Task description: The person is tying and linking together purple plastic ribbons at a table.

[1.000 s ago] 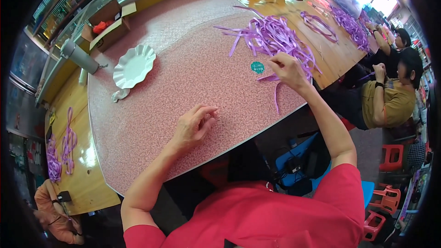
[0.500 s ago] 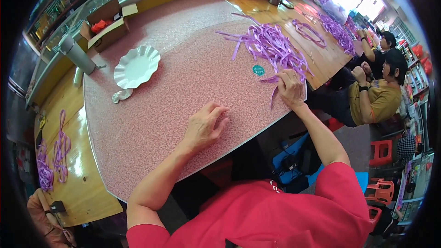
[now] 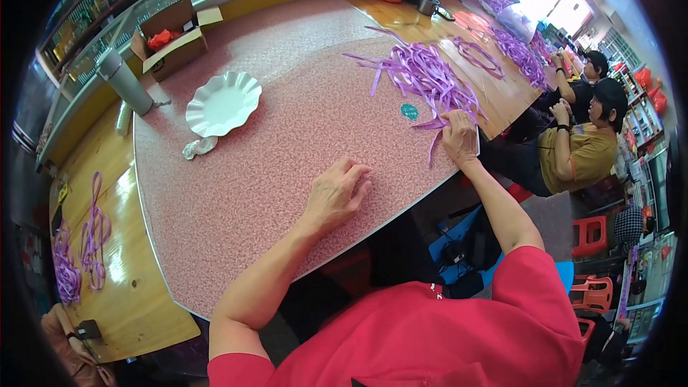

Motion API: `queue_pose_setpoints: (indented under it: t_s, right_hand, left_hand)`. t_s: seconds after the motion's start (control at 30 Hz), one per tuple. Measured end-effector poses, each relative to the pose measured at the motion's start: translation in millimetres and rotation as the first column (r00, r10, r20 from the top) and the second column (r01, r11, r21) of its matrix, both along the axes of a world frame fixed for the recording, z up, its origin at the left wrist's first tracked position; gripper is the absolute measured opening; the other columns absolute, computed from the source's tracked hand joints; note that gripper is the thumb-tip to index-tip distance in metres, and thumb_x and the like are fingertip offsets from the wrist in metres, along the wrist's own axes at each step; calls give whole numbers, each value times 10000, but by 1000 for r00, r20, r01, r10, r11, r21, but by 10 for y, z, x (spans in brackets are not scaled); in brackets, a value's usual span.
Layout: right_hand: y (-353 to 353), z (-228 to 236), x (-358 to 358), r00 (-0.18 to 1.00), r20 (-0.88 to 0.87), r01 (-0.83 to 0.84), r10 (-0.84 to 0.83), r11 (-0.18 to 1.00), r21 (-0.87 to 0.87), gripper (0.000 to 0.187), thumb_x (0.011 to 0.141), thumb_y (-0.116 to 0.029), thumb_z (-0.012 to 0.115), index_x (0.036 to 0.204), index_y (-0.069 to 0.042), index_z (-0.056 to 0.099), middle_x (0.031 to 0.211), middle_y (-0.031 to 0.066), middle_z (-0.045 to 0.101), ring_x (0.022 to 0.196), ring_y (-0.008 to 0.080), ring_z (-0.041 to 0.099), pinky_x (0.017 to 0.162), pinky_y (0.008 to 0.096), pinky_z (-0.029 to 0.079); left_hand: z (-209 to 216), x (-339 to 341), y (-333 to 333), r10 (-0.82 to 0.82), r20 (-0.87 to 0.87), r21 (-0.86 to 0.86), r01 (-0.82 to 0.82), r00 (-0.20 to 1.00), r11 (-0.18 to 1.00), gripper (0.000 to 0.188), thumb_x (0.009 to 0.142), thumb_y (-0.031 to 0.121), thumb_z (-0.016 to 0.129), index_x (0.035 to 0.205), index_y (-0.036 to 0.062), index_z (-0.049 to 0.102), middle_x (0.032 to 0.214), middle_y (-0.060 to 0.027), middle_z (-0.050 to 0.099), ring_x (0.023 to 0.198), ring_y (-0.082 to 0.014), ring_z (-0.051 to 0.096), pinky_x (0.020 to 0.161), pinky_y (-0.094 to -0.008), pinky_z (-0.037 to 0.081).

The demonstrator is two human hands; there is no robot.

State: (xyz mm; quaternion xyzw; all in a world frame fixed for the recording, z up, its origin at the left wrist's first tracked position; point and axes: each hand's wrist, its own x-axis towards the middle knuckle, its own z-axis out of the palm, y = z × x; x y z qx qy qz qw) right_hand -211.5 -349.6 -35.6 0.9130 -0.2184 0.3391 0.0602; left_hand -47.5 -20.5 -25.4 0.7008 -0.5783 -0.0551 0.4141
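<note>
My left hand (image 3: pixel 335 193) rests on the pink speckled tabletop (image 3: pixel 287 115) with its fingers loosely bent. A gap shows between its thumb and forefinger, and nothing is visible in it. Near the table's right corner, my right hand (image 3: pixel 460 137) has its fingers closed on a purple ribbon (image 3: pixel 433 149) at the near end of a tangled pile. That pile of purple ribbons (image 3: pixel 428 75) spreads away from the hand, with loose ends trailing left. My right fingertips are partly hidden among the strips. A small green round sticker (image 3: pixel 409 111) lies just left of the pile.
A white scalloped plate (image 3: pixel 223 104) with a crumpled tissue (image 3: pixel 199 147) beside it, a grey flask (image 3: pixel 123 82) and an open cardboard box (image 3: pixel 174 46) stand at the far left. More purple ribbons (image 3: pixel 66 272) lie on the left wooden table. Co-workers sit at the right.
The view has shifted slightly. My left hand has slid a little to the right along the tabletop. My right hand stays at the near end of the ribbon pile.
</note>
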Motion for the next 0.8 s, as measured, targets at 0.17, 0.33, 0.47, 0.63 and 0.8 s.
queue_pose_setpoints:
  t_s: [0.17, 0.33, 0.47, 0.63, 0.8]
  right_hand:
    - [30, 31, -6, 1000, 9, -20, 20, 1000, 7, 149, 761, -8, 521, 878, -43, 606, 894, 161, 604, 909, 361, 594, 823, 458, 471]
    - [9, 42, 12, 997, 30, -68, 68, 998, 1, 69, 757, -7, 527, 699, -42, 541, 809, 140, 570, 826, 351, 576, 742, 454, 454]
    - [14, 42, 20, 1000, 0, -28, 28, 1000, 10, 66, 751, -52, 563, 694, -64, 594, 843, 124, 587, 874, 334, 585, 772, 455, 446]
    - [22, 87, -2, 993, 15, -114, 115, 993, -23, 85, 748, -30, 563, 671, -54, 537, 816, 117, 559, 849, 325, 564, 767, 433, 428]
    - [51, 111, -10, 991, -11, -133, 133, 991, -1, 62, 741, -40, 594, 687, -69, 584, 839, 99, 583, 863, 314, 579, 762, 431, 436]
  left_hand:
    - [-14, -2, 3, -4, -1, -22, 4, 1000, 1000, 252, 912, 211, 664, 1138, 100, 649, 1067, -98, 618, 943, -296, 652, 788, -407, 530]
    - [-60, 20, -28, -2, -8, -42, 2, 1000, 999, 239, 901, 183, 675, 1123, 95, 652, 1054, -94, 628, 933, -283, 659, 783, -394, 534]
    - [-52, 28, -35, -14, -71, -11, 13, 997, 1000, 228, 912, 210, 661, 1107, 94, 646, 1068, -107, 621, 962, -311, 644, 811, -418, 525]
    - [-62, 15, -55, 4, -30, -43, -6, 1000, 999, 216, 896, 137, 675, 1106, 91, 659, 1024, -77, 641, 851, -241, 665, 734, -358, 532]
    - [-8, -4, -29, 7, -70, -22, -9, 998, 1000, 200, 899, 125, 675, 1095, 87, 669, 1015, -69, 642, 790, -212, 642, 697, -336, 519]
